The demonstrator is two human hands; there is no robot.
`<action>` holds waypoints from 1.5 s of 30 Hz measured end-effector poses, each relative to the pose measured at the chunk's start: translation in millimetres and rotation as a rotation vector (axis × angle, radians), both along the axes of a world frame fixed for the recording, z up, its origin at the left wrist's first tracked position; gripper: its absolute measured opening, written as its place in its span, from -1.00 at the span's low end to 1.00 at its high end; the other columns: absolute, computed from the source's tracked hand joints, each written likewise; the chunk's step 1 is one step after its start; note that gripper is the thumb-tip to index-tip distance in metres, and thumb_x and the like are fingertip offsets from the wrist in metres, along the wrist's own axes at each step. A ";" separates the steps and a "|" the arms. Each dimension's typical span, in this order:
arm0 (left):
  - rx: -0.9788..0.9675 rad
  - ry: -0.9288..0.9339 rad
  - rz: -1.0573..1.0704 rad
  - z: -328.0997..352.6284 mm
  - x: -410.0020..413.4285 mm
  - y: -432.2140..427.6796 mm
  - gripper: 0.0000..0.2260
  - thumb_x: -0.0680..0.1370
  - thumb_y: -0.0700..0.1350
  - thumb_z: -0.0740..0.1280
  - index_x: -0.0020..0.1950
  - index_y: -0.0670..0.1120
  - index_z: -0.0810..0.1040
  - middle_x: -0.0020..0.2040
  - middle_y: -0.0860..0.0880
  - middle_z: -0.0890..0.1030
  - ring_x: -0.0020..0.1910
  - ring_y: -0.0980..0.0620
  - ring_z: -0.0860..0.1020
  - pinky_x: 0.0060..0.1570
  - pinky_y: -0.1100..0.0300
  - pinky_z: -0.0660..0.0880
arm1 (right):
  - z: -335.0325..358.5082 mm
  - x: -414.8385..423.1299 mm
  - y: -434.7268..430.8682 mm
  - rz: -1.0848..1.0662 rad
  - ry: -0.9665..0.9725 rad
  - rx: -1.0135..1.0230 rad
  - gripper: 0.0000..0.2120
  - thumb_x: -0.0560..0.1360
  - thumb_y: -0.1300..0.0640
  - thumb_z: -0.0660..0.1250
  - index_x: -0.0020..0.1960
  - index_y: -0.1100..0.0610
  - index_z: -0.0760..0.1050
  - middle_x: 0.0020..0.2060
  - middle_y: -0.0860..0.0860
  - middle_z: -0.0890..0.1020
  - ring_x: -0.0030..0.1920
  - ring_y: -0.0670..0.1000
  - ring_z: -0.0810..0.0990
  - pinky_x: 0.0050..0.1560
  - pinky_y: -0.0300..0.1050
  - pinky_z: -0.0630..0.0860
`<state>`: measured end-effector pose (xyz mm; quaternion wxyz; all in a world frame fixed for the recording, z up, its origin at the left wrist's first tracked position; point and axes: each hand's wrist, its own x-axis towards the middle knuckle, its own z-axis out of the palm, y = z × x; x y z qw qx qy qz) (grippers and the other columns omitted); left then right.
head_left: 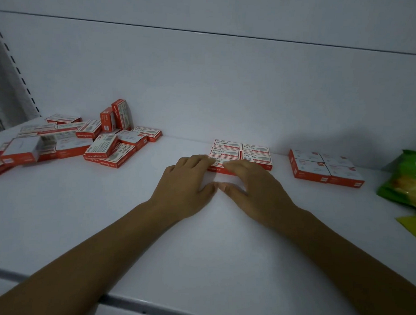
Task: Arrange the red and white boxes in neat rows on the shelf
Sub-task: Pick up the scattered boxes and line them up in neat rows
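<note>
**Two blocks squared, loose heap outstanding**

Your left hand and right hand lie flat on the shelf, thumbs meeting, fingers spread over the front of the centre block. Neither hand is clenched or wrapped round anything. The fingertips rest against the front box, and it reads as a press to line it up, not a lift. Motion blur on the fingers prevents a finer call.

Progress, as judged from the present layout:
- The centre block shows two columns of boxes, faces up and edges touching, set close to the back wall. Its front row is partly covered by your fingers, so you cannot confirm it is complete.
- The right block is a tidy two-by-two, well apart from the centre block.
- The loose heap at the left remains unsorted: boxes tilted, overlapping, two standing on end. This is most of the work left.

Clearances:
- Between heap and centre block the shelf is bare, giving you open room to slide boxes across.
- Between centre block and right block there is a bare gap that looks fit for a further block.
- The green snack bag sits just beside the right block, so room to extend rightward is limited.
- The front lip runs beneath your forearms; the broad area behind it is clear.
</note>
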<state>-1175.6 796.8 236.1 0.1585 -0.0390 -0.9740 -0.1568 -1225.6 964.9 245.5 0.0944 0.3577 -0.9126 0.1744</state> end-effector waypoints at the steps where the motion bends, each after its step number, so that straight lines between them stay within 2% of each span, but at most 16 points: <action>1: 0.005 0.012 0.004 1.6 1.4 0.7 -0.47 0.55 0.10 0.23 0.48 0.00 0.19 0.47 0.04 0.27 0.41 0.00 0.25 0.31 0.04 0.26 | 2.6 0.0 0.4 0.009 -0.009 -0.015 -0.48 0.51 -0.11 0.25 0.41 0.07 0.32 0.37 0.00 0.40 0.37 0.00 0.34 0.34 -0.17 0.23; 4: -0.029 0.054 0.021 11.4 7.7 0.6 -0.41 0.54 0.16 0.22 0.51 0.02 0.12 0.50 0.04 0.20 0.46 0.01 0.18 0.37 0.03 0.19 | 11.7 0.6 -1.3 0.022 -0.008 -0.041 -0.46 0.49 -0.13 0.27 0.40 0.07 0.32 0.37 0.01 0.41 0.37 0.03 0.35 0.36 -0.09 0.23; 8: -0.124 0.106 -0.045 27.7 22.1 -17.3 -0.40 0.53 0.21 0.19 0.51 0.05 0.12 0.51 0.06 0.18 0.47 0.03 0.15 0.40 0.05 0.13 | 24.4 7.7 -11.3 0.032 0.036 -0.073 -0.38 0.41 -0.17 0.25 0.37 0.12 0.35 0.30 0.06 0.48 0.27 0.08 0.46 0.30 0.02 0.38; 12: -0.073 0.143 -0.074 33.9 41.1 -55.4 -0.42 0.49 0.19 0.18 0.45 0.00 0.26 0.43 0.01 0.35 0.39 -0.02 0.31 0.33 0.06 0.19 | 31.4 16.4 -35.3 0.064 0.024 -0.048 -0.45 0.47 -0.09 0.33 0.38 0.08 0.32 0.32 0.01 0.46 0.28 0.03 0.43 0.28 -0.12 0.28; 17: -0.076 0.130 -0.039 30.4 64.1 -114.4 -0.43 0.49 0.18 0.21 0.46 0.03 0.25 0.42 0.03 0.36 0.37 0.00 0.32 0.28 0.09 0.25 | 30.8 26.2 -90.0 0.121 0.036 -0.019 -0.47 0.48 -0.08 0.31 0.39 0.04 0.30 0.34 -0.02 0.43 0.29 -0.01 0.40 0.26 -0.14 0.30; 20: -0.060 0.102 -0.040 28.3 77.8 -153.1 -0.39 0.47 0.22 0.20 0.48 0.06 0.21 0.45 0.06 0.32 0.40 0.05 0.28 0.29 0.16 0.19 | 30.1 36.4 -133.4 0.171 0.070 -0.032 -0.47 0.47 -0.07 0.33 0.38 0.09 0.34 0.32 0.03 0.46 0.27 0.04 0.43 0.27 -0.04 0.38; 23: -0.028 0.139 -0.049 27.1 89.1 -189.5 -0.39 0.47 0.25 0.20 0.46 0.05 0.25 0.41 0.03 0.38 0.37 0.02 0.34 0.27 0.09 0.31 | 25.2 41.2 -174.5 0.214 0.146 -0.028 -0.43 0.43 -0.13 0.28 0.33 0.17 0.41 0.25 0.11 0.52 0.23 0.13 0.50 0.18 0.09 0.48; 25: -0.009 0.170 -0.069 25.9 92.9 -211.2 -0.39 0.45 0.28 0.15 0.43 0.02 0.29 0.37 0.02 0.43 0.33 0.03 0.37 0.24 0.11 0.33 | 22.8 40.8 -198.8 0.212 0.161 -0.043 -0.41 0.39 -0.14 0.28 0.30 0.21 0.44 0.22 0.13 0.55 0.22 0.15 0.52 0.14 0.13 0.51; 27: 0.007 0.194 -0.109 25.3 93.8 -228.7 -0.40 0.45 0.26 0.16 0.42 0.01 0.31 0.35 0.03 0.45 0.30 0.07 0.37 0.23 0.17 0.32 | 21.7 42.0 -219.8 0.198 0.145 -0.059 -0.39 0.37 -0.11 0.34 0.30 0.22 0.43 0.24 0.15 0.54 0.24 0.17 0.50 0.18 0.15 0.49; 30: 0.015 0.221 -0.168 24.8 91.6 -246.2 -0.42 0.46 0.24 0.18 0.42 0.01 0.30 0.34 0.05 0.44 0.29 0.10 0.36 0.21 0.22 0.29 | 20.4 42.5 -243.8 0.143 0.057 0.009 -0.34 0.43 -0.11 0.36 0.42 0.13 0.27 0.39 0.09 0.37 0.38 0.11 0.34 0.33 0.11 0.34; 32: 0.022 0.217 -0.192 25.9 86.6 -252.9 -0.41 0.46 0.25 0.18 0.43 0.02 0.29 0.35 0.05 0.43 0.31 0.10 0.35 0.22 0.24 0.28 | 20.8 44.3 -251.3 0.073 0.005 0.103 -0.40 0.50 -0.11 0.27 0.45 0.05 0.21 0.42 0.03 0.32 0.40 0.06 0.31 0.36 0.05 0.30; 36: 0.035 0.214 -0.268 31.6 72.0 -253.5 -0.40 0.47 0.15 0.32 0.45 0.00 0.26 0.38 0.03 0.41 0.33 0.05 0.37 0.25 0.13 0.36 | 18.7 52.7 -246.1 0.044 0.124 0.099 -0.56 0.55 -0.04 0.21 0.40 0.02 0.32 0.35 0.02 0.43 0.28 0.08 0.46 0.26 0.00 0.41; 39: 0.089 0.224 -0.300 36.8 61.5 -245.6 -0.35 0.44 0.07 0.42 0.46 0.01 0.25 0.37 0.00 0.42 0.30 0.02 0.41 0.17 0.22 0.33 | 15.6 60.6 -241.8 0.042 0.088 -0.062 -0.58 0.55 -0.02 0.14 0.36 0.08 0.37 0.29 0.05 0.51 0.22 0.06 0.52 0.23 -0.07 0.42; 41: 0.108 0.242 -0.288 34.4 55.5 -238.7 -0.33 0.45 0.08 0.41 0.48 0.04 0.20 0.40 0.02 0.38 0.33 0.03 0.37 0.19 0.22 0.31 | 14.9 61.7 -240.2 -0.007 0.004 -0.271 -0.66 0.59 -0.01 0.10 0.28 0.09 0.45 0.14 0.02 0.60 0.06 -0.07 0.59 0.10 -0.29 0.47; 43: 0.168 0.240 -0.252 25.3 52.6 -233.8 -0.33 0.46 0.08 0.38 0.49 0.06 0.15 0.43 0.05 0.32 0.36 0.05 0.32 0.26 0.15 0.33 | 15.2 62.0 -238.0 -0.070 -0.183 -0.503 -0.73 0.60 0.05 0.11 0.21 0.07 0.48 0.04 -0.04 0.62 -0.05 -0.18 0.60 0.00 -0.37 0.49; 45: 0.245 0.259 -0.244 19.6 51.9 -231.8 -0.35 0.46 0.07 0.38 0.48 0.05 0.17 0.42 0.03 0.34 0.36 0.05 0.33 0.27 0.10 0.36 | 19.0 63.5 -234.0 -0.068 -0.492 -0.760 -0.77 0.60 0.13 0.12 0.16 0.09 0.49 0.00 -0.01 0.64 -0.05 -0.12 0.64 -0.07 -0.30 0.56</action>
